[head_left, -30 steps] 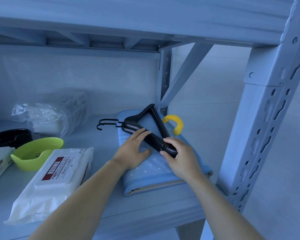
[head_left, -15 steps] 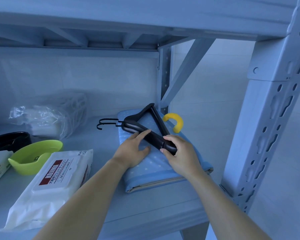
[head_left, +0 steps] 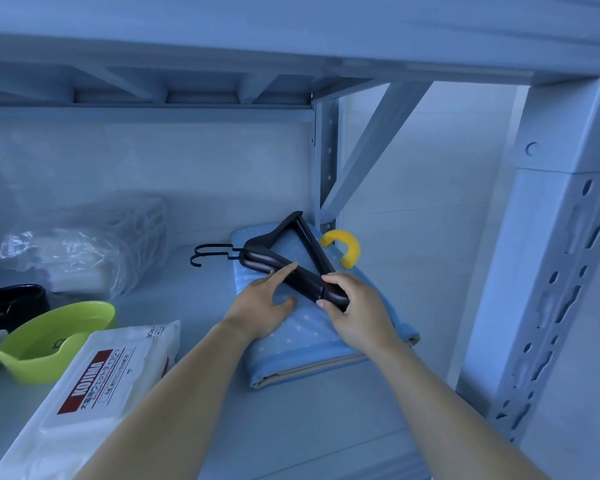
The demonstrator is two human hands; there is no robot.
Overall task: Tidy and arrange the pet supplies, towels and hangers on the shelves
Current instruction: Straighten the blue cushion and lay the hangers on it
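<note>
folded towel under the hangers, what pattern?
Light blue with small white polka dots on the folded towel, clearest in the head view.

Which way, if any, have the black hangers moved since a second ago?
No. Judged against the rear shelf post, the black hangers lie unmoved, hooks overhanging the blue towel's left edge.

— Which feed are you on?

— The head camera, my single view. It sits up at the person's head, facing forward and tipped down into the shelf (head_left: 291, 427) bay.

— How close?

— Close in. Both forearms (head_left: 174, 393) run up from the bottom edge, with the left hand (head_left: 260, 303) and right hand (head_left: 357, 310) near centre, at the black hangers (head_left: 267, 261). It's a wide lens: the upper shelf (head_left: 291, 29) fills the top and the upright (head_left: 551, 271) leans along the right edge.
</note>
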